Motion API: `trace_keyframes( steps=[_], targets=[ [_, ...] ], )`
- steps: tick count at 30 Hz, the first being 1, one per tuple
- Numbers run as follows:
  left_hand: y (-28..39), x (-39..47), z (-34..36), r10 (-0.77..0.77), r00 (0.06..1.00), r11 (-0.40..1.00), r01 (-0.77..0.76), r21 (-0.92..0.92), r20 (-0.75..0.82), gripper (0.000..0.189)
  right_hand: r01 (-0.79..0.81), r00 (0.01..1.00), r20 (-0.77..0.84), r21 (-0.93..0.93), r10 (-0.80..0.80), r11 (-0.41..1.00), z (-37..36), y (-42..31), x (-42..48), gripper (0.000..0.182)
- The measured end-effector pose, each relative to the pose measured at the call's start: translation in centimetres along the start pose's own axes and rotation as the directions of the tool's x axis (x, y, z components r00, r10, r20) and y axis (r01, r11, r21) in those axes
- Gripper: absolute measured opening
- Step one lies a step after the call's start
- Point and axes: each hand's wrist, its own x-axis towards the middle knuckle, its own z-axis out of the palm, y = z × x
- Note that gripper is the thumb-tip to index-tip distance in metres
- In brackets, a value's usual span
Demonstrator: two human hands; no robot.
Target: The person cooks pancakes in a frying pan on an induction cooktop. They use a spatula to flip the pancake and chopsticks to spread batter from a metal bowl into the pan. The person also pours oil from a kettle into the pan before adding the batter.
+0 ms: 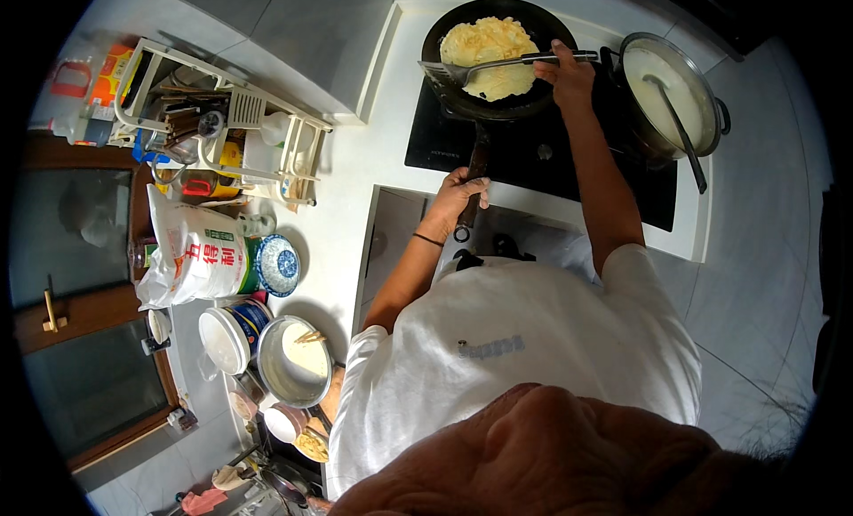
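Observation:
My left hand (457, 195) grips the dark handle of a black frying pan (433, 43) on the cooktop (426, 139). In the pan lies a pale yellow, lightly browned pancake (490, 39). My right hand (566, 73) holds the black-tipped handle of a metal slotted turner (460, 73). The turner's head is over the pan's left side, by the pancake's lower left edge, and its shaft crosses above the pancake. Whether the head touches the pan I cannot tell.
Right of the pan stands a steel pot (713, 133) of whitish liquid with a ladle (673, 116). On the left counter are a steel bowl of batter (266, 376) with chopsticks, a flour bag (200, 249), a patterned bowl (278, 265), a white-lidded bucket (223, 341) and a rack (256, 169).

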Motion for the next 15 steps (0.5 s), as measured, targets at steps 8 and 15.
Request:
trace_keyframes(
  steps=[8, 15],
  targets=[
    [-0.2, -0.2, -0.4, 0.009, 0.999, 0.999, -0.008, 0.039, -0.042, 0.012, -0.125, 0.989, -0.087, -0.104, 0.116, 0.987, 0.2, -1.6, -1.5, 0.036],
    [0.3, -0.3, 0.2, 0.0, 0.999, 0.996, 0.004, 0.088, -0.053, 0.012, -0.035, 0.994, -0.1, 0.071, 0.042, 0.997, 1.9, 0.3, -1.8, 0.028]
  ],
)
